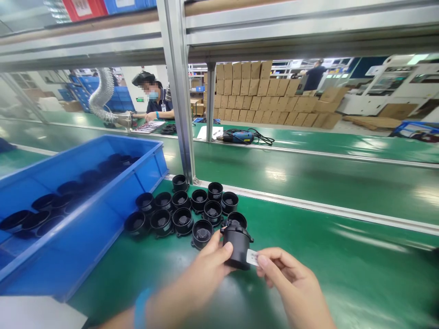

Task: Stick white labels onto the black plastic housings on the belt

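My left hand grips a round black plastic housing from its left side, holding it tilted above the green work surface. Between the thumb and fingers of my right hand is a small white label with dark print. The label's left edge meets the side of the housing; I cannot tell whether it sticks there. Just beyond my left hand stand several similar black housings, grouped with their open ends up.
On the left, a blue crate holds more black housings. A metal post rises behind the group. Farther back lie a blue power tool with a cable and stacked cardboard boxes. A masked person works across the line.
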